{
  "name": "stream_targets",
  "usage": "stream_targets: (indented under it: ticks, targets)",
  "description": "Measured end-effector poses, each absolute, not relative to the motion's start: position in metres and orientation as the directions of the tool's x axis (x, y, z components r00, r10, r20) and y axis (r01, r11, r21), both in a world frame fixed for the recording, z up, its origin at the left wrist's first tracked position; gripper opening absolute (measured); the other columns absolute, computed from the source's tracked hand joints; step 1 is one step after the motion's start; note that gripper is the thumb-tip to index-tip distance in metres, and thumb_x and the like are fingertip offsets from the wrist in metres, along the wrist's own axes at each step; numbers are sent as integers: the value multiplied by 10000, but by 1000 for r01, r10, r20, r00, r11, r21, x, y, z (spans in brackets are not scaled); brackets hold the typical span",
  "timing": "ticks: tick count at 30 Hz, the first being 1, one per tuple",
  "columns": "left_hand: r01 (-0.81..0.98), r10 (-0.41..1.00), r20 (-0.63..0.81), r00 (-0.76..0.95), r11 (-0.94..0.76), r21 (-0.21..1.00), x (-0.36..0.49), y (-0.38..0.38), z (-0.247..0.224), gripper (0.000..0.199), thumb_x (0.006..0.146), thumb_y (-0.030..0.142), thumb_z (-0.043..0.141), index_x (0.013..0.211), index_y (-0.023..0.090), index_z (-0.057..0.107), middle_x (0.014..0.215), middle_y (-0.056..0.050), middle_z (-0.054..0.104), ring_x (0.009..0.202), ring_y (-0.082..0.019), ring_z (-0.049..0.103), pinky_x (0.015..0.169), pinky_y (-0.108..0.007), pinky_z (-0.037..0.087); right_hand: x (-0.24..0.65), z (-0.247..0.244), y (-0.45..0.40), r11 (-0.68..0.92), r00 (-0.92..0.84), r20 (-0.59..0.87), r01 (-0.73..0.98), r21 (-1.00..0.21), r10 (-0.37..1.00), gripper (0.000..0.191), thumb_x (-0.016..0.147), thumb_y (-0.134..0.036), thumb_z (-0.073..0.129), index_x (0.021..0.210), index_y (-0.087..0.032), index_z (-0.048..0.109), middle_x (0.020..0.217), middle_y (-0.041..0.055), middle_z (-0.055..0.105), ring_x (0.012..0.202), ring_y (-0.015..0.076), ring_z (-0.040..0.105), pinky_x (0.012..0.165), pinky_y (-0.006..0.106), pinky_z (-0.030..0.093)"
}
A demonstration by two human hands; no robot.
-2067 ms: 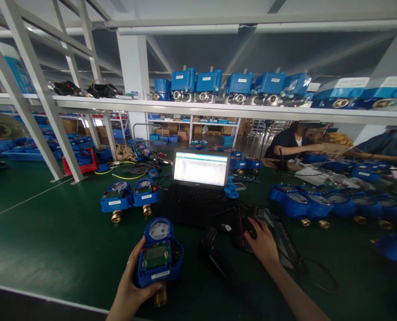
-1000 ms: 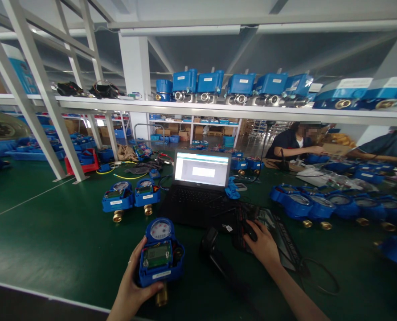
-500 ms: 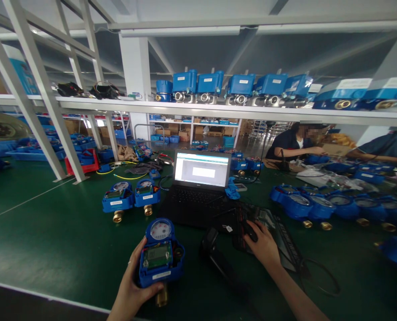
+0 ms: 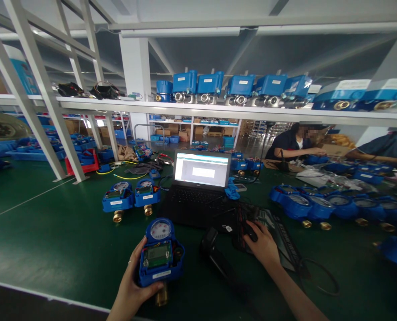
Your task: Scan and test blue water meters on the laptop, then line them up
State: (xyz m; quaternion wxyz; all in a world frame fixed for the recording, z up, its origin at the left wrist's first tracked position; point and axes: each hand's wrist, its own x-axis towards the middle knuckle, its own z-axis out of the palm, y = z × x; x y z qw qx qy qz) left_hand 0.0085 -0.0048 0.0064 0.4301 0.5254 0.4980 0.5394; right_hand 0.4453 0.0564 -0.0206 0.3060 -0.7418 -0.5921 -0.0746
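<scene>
My left hand (image 4: 134,276) grips a blue water meter (image 4: 161,254) by its left side and lower edge. The meter has a round dial on top, an open front with a small display on a green circuit board, and a brass fitting below. My right hand (image 4: 263,245) is closed over a black computer mouse (image 4: 251,231) on a dark patterned mouse pad (image 4: 281,240). Between my hands lies a black handheld scanner (image 4: 218,258). Behind it stands an open laptop (image 4: 198,196), its screen lit with a white box in the middle.
Two similar meters (image 4: 131,196) stand left of the laptop. A row of blue meters (image 4: 332,205) lines the right side. Overhead, a shelf (image 4: 218,108) carries blue valve units (image 4: 240,84). Metal posts (image 4: 47,98) rise at left. A co-worker (image 4: 295,140) sits across the bench.
</scene>
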Motion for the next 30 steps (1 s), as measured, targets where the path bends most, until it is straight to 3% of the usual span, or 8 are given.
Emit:
stream_targets:
  ticks: [9,30]
  targets:
    - [71,986,153,-72,-148,986,8,-5,5,994,585,529,880,1452,337,433,1544,-92,378,1384,-438,411,1177,-599,305,447,-20,57,-80,258,490,931,-355,833,457,838,-372,527,1251,-217,646,1309,126,568,1171,306,593,990,473,516]
    - [74,989,126,-77,-121,990,10,-6,11,1046,566,555,878,1465,286,416,1535,-133,393,1363,-449,439,1144,-580,374,443,-17,56,-129,294,458,925,-356,839,447,836,-369,522,1241,-222,642,1298,119,575,1167,307,590,998,481,505]
